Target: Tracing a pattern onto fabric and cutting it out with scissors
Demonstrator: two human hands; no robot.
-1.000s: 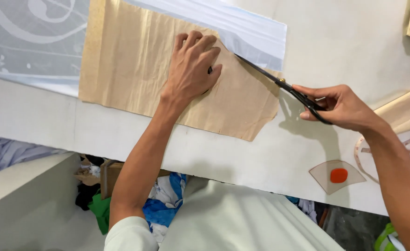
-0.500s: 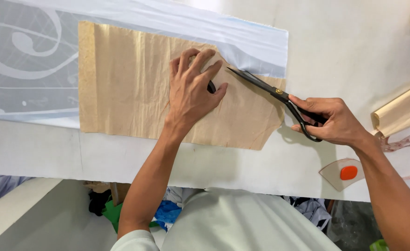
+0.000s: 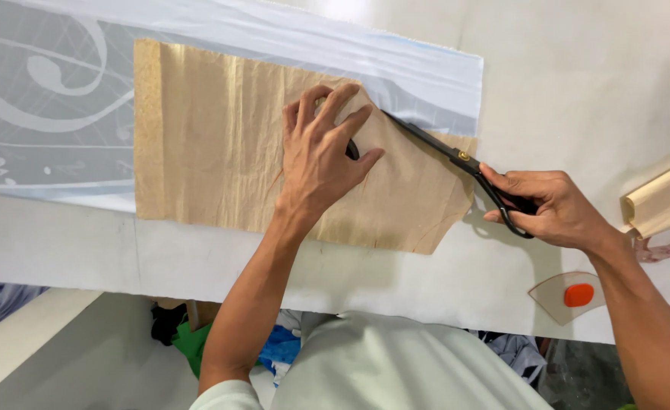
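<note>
The left hand (image 3: 321, 156) is pressing the paper (image 3: 221, 144) flat on the table (image 3: 578, 83); the right hand (image 3: 551, 206), closed around the scissors (image 3: 456, 156), is cutting best along the paper's edge.

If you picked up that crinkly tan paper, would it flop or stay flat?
The creased tan paper pattern would probably droop, since it looks thin and wrinkled. It seems light and apt to slide on the white fabric, perhaps why the left hand presses it flat while the right hand works black scissors.
</note>
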